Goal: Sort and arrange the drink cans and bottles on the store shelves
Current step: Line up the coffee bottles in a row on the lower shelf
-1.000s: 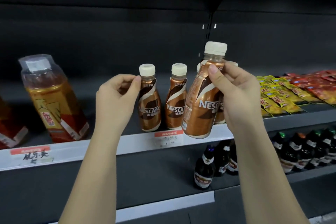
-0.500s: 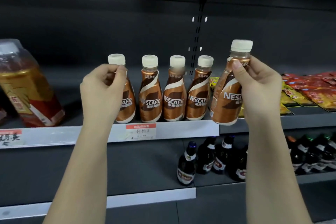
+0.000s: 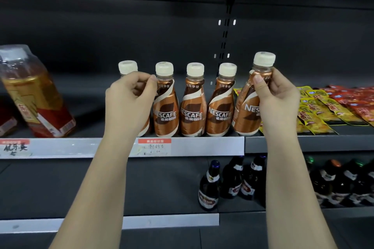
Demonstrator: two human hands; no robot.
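Observation:
A row of brown Nescafe coffee bottles with cream caps stands at the front of the grey shelf [image 3: 202,145]. My left hand [image 3: 129,103] grips the leftmost bottle [image 3: 128,67], hiding most of its body. Three bottles [image 3: 192,105] stand untouched in the middle. My right hand [image 3: 277,101] holds the rightmost bottle [image 3: 248,107] by its neck and side, tilted slightly, its base at shelf level beside the row. Whether the base touches the shelf I cannot tell.
A shrink-wrapped pack of tea bottles [image 3: 34,95] leans at the left of the same shelf. Yellow and red snack packets [image 3: 332,105] lie to the right. Dark beer bottles [image 3: 232,182] stand on the shelf below. A price tag [image 3: 154,146] marks the shelf edge.
My right hand has brought its bottle down and in, close against the right end of the row. My left hand keeps hold of the leftmost bottle. The camera view shifted slightly.

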